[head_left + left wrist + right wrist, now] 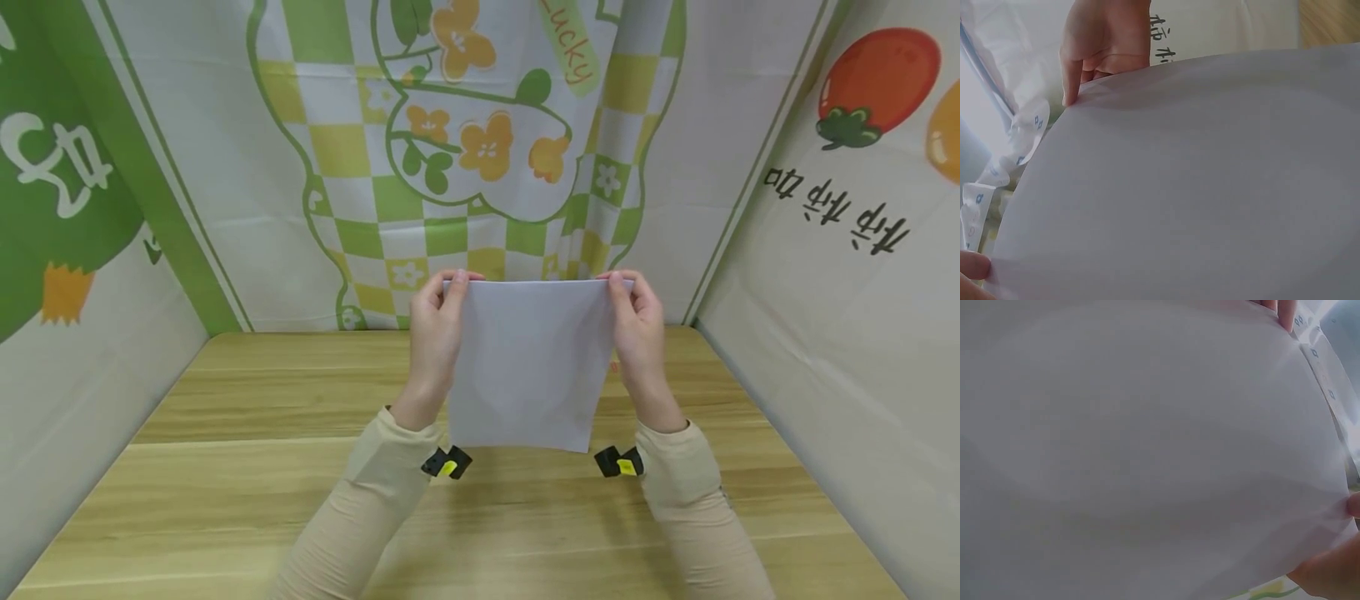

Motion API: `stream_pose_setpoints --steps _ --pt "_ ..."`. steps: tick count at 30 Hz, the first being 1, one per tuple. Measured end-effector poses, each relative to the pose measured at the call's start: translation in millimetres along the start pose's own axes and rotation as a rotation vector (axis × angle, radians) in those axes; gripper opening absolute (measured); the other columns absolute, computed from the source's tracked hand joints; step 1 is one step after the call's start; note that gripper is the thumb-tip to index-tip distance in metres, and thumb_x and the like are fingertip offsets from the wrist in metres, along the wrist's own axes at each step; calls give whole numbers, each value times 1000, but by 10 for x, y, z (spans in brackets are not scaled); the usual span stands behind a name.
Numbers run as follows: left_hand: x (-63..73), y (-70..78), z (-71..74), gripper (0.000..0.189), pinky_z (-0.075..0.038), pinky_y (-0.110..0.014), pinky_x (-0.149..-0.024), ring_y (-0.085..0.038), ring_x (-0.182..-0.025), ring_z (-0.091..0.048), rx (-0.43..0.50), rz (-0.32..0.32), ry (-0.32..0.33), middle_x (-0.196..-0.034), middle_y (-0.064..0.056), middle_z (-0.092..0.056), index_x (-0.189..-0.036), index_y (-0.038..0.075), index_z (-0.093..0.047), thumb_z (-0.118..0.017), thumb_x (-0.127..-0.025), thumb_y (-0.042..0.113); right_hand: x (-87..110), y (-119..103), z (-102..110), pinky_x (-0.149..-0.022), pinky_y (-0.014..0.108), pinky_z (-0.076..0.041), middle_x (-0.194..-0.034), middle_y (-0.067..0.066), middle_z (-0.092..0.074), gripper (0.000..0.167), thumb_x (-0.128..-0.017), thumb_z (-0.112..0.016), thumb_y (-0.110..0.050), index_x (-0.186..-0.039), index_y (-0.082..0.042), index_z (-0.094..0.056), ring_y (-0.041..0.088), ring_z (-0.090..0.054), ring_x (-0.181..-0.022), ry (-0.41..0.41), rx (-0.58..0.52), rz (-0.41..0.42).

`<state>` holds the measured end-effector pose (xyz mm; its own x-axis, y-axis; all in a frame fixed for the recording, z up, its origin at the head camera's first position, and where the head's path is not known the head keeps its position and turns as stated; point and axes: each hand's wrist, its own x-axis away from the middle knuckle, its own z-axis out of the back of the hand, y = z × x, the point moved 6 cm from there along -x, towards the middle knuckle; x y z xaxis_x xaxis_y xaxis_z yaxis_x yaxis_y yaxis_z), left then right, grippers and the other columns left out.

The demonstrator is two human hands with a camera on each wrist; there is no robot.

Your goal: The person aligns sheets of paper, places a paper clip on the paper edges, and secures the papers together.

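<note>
A white sheet of paper (531, 367) hangs upright in the middle of the head view, its lower edge above the wooden table. My left hand (438, 325) pinches its top left corner, thumb on the near face. At the top right corner my right hand (637, 325) pinches it the same way. The sheet (1179, 181) fills most of the left wrist view, with the right hand (1110, 44) at its far corner. In the right wrist view the paper (1147, 444) covers nearly everything, and the right thumb (1354, 505) presses its edge.
Below lies a wood-grain table (262, 492). A patterned cloth (352, 167) hangs behind it, and printed cloth walls stand at the left (82, 400) and right (840, 333). Small black devices with yellow marks sit at the left wrist (447, 463) and right wrist (620, 462).
</note>
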<state>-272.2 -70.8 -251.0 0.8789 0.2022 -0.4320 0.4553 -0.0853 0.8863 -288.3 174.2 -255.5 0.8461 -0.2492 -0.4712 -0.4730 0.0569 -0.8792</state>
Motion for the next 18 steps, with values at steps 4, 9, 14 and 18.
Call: stream_pose_setpoints --steps 4,9,14,18 --pt "-4 18 -18 26 -41 -28 -79 -14 -86 -54 8 -18 0 -100 -5 -66 -95 1 -64 -48 -100 21 -15 -38 17 -73 24 -40 -88 -8 -62 17 -98 -51 -27 -92 -16 -62 9 -53 -81 7 10 18" --pt "-18 31 -25 27 -40 -27 -78 -15 -85 -53 7 -33 6 -98 -7 -65 -94 0 -64 -49 -100 22 -29 -53 23 -78 24 -39 -91 -6 -61 16 -99 -50 -26 -91 -17 -61 10 -52 -86 1 -1 31" --pt "-17 -19 -23 28 -40 -26 -75 -15 -83 -52 -17 5 18 -95 -6 -64 -96 2 -65 -50 -99 25 -24 15 25 -77 24 -39 -94 -5 -60 14 -99 -50 -26 -90 -21 -60 10 -52 -85 -8 -16 -7" --pt "-21 -48 -20 29 -41 -26 -75 -14 -83 -53 -22 0 17 -96 -6 -64 -96 2 -65 -51 -99 27 -28 44 28 -78 24 -39 -96 -4 -61 14 -99 -50 -25 -89 -21 -61 10 -52 -88 -11 -40 -1"
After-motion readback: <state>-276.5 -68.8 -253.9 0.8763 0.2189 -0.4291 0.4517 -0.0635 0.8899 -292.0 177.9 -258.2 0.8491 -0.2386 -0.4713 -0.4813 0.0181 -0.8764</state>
